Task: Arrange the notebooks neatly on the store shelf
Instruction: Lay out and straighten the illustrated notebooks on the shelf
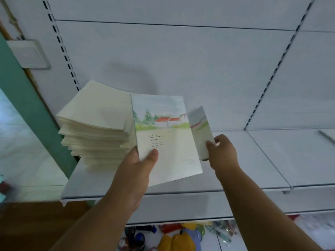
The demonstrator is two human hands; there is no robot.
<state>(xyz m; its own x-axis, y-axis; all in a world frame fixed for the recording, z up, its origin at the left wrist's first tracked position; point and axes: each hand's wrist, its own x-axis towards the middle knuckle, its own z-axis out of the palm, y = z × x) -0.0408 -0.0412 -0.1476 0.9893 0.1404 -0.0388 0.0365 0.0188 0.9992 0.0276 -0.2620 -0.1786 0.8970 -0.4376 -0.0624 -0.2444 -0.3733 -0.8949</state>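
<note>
Left hand (143, 165): grips the front notebook (166, 138) at its lower left corner, thumb on the cover, fingers hidden behind it.
Right hand (222, 152): pinches the second notebook (200, 131) at its lower right edge, fingers curled round it.
Front notebook: held upright above the shelf (253, 160), cover toward the camera; cover shows red-roofed houses, trees and a few lines of small handwriting, too small to read.
Second notebook: just right of the front one, turned edge-on, motion-blurred; same kind of cover. Whether the two touch cannot be told.
Stack (96, 124): pile of cream notebooks at the left end of the shelf, against the back panel (181, 60); edges uneven, upper part leaning left. The front notebook overlaps its right side in view.
Shelf: white, bare to the right of the hands; a divider seam runs front to back near the right end.
Uprights (61, 46): slotted strips at the left and right of the back panel.
Left surroundings: green post (27, 105) beside the shelf's left end, with a white wall box (29, 53) above it.
Below the front edge: lower shelf (181, 236) with yellow, blue and dark goods, blurred and not identifiable.
Obstruction: both forearms cross the shelf's front edge.
</note>
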